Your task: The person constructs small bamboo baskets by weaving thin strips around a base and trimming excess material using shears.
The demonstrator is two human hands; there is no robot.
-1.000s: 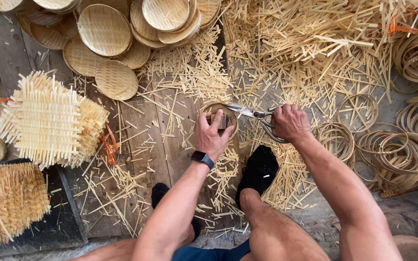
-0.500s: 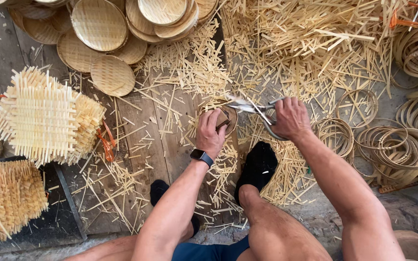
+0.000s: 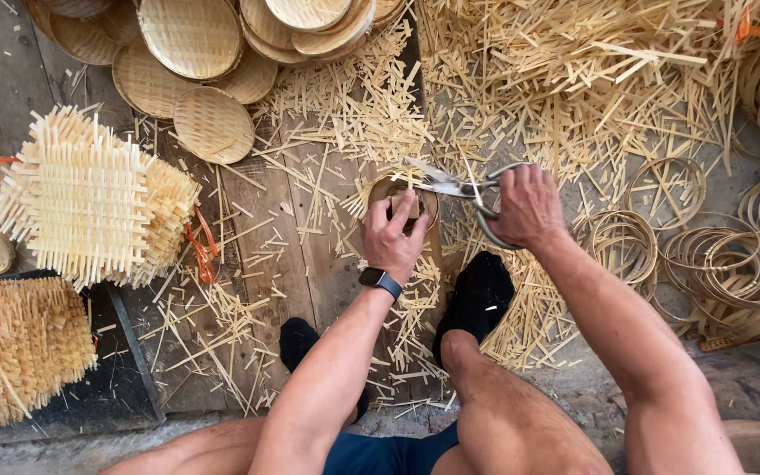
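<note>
My left hand (image 3: 395, 236) grips a small round woven bamboo disc (image 3: 402, 198) with a bamboo ring around its edge, held just above the wooden boards. My right hand (image 3: 528, 205) is closed on the handles of metal scissors (image 3: 452, 185). The blades point left and meet the disc's upper rim. A dark watch sits on my left wrist. My two feet in black socks rest on the boards below the hands.
Finished round woven discs (image 3: 190, 35) lie piled at the top left. Stacks of untrimmed square woven mats (image 3: 81, 198) stand at the left. Bamboo rings (image 3: 725, 264) lie heaped at the right. Cut bamboo slivers (image 3: 573, 70) cover the floor.
Both hands have stayed at the same spot with the disc and scissors. The scissors' blades have worked along the disc's top rim. The view has shifted slightly.
</note>
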